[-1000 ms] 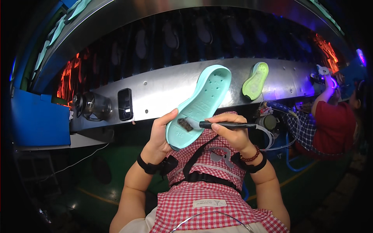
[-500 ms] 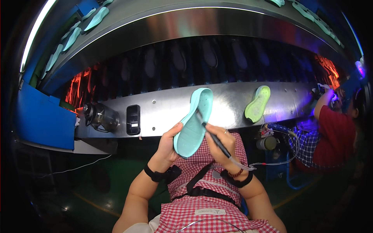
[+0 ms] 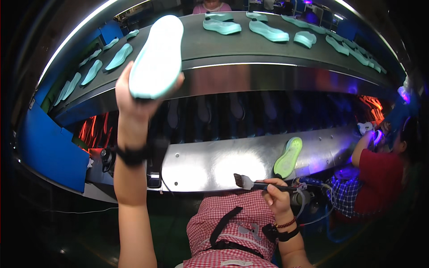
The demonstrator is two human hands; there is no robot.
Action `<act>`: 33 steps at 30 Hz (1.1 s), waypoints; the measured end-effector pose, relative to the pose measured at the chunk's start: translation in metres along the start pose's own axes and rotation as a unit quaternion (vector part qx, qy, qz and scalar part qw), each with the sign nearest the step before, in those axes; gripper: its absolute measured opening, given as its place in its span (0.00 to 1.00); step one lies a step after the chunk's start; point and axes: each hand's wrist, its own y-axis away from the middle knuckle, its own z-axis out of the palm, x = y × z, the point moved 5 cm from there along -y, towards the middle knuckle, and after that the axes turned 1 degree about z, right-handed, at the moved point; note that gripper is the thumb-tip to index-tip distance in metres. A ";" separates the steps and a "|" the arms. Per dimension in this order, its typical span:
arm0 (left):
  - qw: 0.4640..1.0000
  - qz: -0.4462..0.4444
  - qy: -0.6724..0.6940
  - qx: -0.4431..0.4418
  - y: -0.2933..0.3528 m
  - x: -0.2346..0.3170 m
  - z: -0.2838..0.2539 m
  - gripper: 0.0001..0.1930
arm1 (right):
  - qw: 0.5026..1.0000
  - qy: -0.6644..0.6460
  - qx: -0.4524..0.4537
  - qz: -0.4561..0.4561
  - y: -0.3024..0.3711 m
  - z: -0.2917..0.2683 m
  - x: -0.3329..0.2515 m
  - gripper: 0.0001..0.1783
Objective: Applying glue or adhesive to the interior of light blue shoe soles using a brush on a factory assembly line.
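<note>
1. A person's left hand (image 3: 138,105) is reaching out at the upper left of the frame and is gripping a pale mint sole (image 3: 157,56) by its lower end, digits showing at both edges; exactly where the fingertips are pressing underneath is hidden.

2. The pale mint sole is standing almost lengthwise in the frame, its long axis running up from the hand and its top leaning slightly right. Its broad, brightly lit face is turning toward the viewer.

3. Behind it, a dark conveyor belt (image 3: 196,43) is curving across the top of the frame. The pale mint sole is overlapping the belt's left part in the view; whether the two are touching cannot be told.

4. The left hand is holding the sole, so it is the nearer one. The right hand (image 3: 278,196) is staying well apart, lower right of centre, its fingers closing around a black-handled brush (image 3: 259,184) whose bristles are pointing left.

5. Other mint soles (image 3: 269,32) are lying on the belt, to both sides of the held one.

6. A yellow-green sole (image 3: 288,157) is resting on the metal ledge (image 3: 196,167), just above the right hand in the frame.
</note>
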 end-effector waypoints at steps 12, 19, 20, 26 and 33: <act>0.895 -0.047 -0.438 0.062 -0.139 -0.023 0.040 0.29 | 0.992 -0.041 0.117 0.001 -0.005 -0.068 0.010 0.14; 0.177 0.042 -0.977 -0.115 -0.210 -0.081 0.073 0.32 | 0.982 -0.093 0.166 0.017 -0.005 -0.088 0.023 0.11; 0.168 0.060 -0.978 -0.111 -0.218 -0.089 0.063 0.34 | 0.980 -0.091 0.174 0.015 -0.003 -0.091 0.025 0.11; 0.238 -0.012 -0.965 -0.113 -0.249 -0.118 0.055 0.43 | 0.969 -0.081 0.229 0.044 0.012 -0.114 0.029 0.12; 0.128 0.133 -0.959 -0.214 -0.177 -0.094 0.076 0.15 | 0.976 -0.054 0.209 0.009 0.005 -0.111 0.016 0.10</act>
